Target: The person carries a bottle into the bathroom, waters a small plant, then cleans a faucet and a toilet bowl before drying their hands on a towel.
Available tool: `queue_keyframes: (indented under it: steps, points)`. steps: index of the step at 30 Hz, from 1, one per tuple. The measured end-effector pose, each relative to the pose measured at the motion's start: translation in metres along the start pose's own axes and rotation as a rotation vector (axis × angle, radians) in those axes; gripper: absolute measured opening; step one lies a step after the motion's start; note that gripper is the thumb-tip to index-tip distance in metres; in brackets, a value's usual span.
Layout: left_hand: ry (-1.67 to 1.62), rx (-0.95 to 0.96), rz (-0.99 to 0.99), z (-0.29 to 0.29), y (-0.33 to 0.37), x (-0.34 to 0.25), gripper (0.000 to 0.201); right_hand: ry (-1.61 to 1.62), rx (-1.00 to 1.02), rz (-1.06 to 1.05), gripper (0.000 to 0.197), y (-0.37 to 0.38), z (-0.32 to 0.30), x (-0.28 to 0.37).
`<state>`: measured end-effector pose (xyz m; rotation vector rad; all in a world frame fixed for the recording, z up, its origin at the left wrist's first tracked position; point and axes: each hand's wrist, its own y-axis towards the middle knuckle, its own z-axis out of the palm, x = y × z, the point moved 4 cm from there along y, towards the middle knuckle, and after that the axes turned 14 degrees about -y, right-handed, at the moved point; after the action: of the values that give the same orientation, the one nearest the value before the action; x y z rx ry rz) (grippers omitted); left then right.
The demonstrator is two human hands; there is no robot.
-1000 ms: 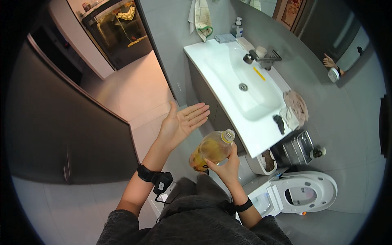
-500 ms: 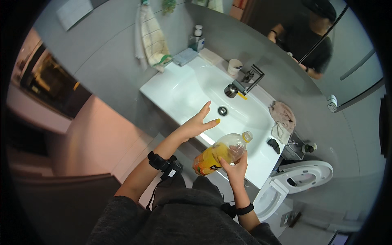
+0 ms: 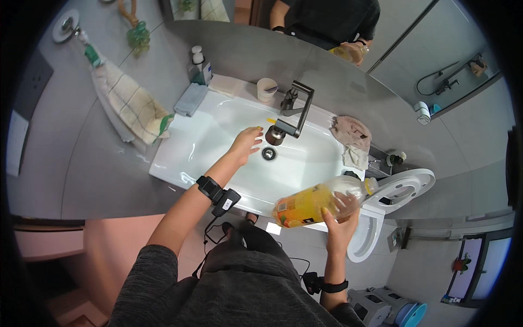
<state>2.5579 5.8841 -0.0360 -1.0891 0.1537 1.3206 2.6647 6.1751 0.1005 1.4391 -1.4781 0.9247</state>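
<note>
My right hand is wrapped round a clear plastic bottle with a yellow and orange label. The bottle lies tilted nearly level over the front right edge of the white washbasin, its neck to the right. A yellow ring shows at the neck, and the part above the label looks clear. Over the basin, my left hand is open and holds nothing, its fingers apart and slightly bent. Its fingertips are beside the round dark spout head of the tap, above the drain. A small yellow spot shows at one fingertip.
A cup, a folded blue cloth and a pump bottle stand along the basin's back left. A pink cloth lies at the right rim. Beyond it is a toilet with its lid up. Towels hang at left.
My left hand has reached forward to the tap's spout head. My right hand has moved right with the bottle, which is now tipped closer to level. The view has turned.
</note>
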Motion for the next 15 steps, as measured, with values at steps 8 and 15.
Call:
queue_keyframes:
  steps: [8, 15]
  points:
    - [0.723, 0.488, 0.281, 0.095, 0.057, -0.087, 0.037, -0.165, -0.123, -0.081, 0.077, 0.038, -0.031, 0.000]
    - [1.448, 0.753, 0.724, 0.134, 0.088, -0.082, 0.037, -0.154, -0.095, 0.000, 0.080, 0.061, -0.036, -0.021]
